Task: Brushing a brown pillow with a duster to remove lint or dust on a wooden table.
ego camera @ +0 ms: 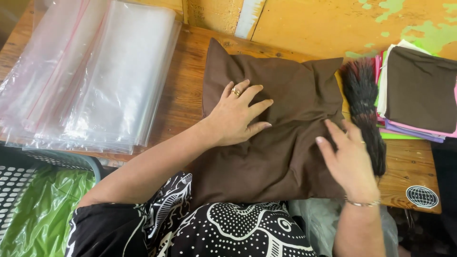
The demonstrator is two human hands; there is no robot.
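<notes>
1. Right now my left hand lies flat on the brown cloth, fingers spread and pressing down, gripping nothing; it wears 1 ring.
2. My right hand rests open at the cloth's right edge, fingers loosely stretched toward the middle, holding nothing; 1 thin bracelet sits at that wrist.
3. The cloth is 1 folded piece lying in the middle of the wooden table, its near edge hanging over the table's edge toward my lap.
4. Its long axis runs away from me, tilted a little, and 2 pointed corners stick up at the far end toward the yellow wall.
5. Just beside the cloth on the right lies 1 dark brush of bristles, its length also running away from me, touching the cloth's right edge near my right hand.
6. Farther right sits 1 stack of folded cloths, brown on top with pink, purple, green and white layers under it; I cannot count them exactly.
7. On the left lies 1 pile of clear plastic bags, well apart from the cloth; their number I cannot tell.
8. Below that pile is 1 basket with green plastic in it.
</notes>
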